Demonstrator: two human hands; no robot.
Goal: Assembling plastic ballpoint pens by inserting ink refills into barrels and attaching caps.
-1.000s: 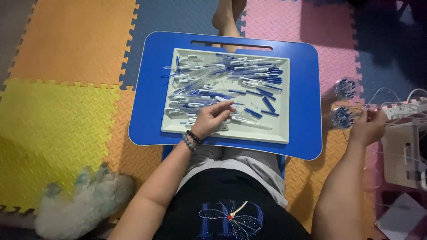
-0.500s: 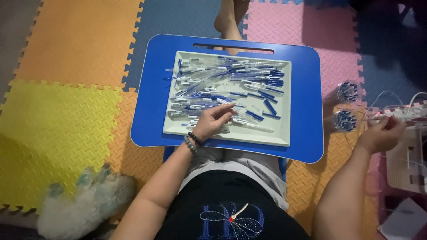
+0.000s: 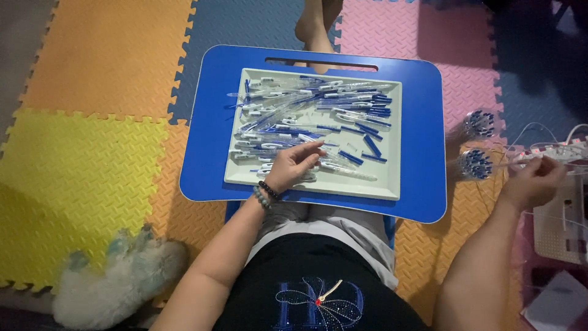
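Since a second ago the right hand (image 3: 531,182) has drifted further right, toward the frame's edge, while the left hand (image 3: 293,167) stays over the pale tray (image 3: 386,187) at centre. Left first: a fluffy slipper (image 3: 116,282) lies bottom left. The left hand's fingers curl onto the loose blue-and-clear pens (image 3: 306,116), seemingly picking one; lifting it free comes next. Right of the blue lap desk (image 3: 422,110), two bundled pen packs (image 3: 476,144) lie; the right hand is clenched on a thin pen.
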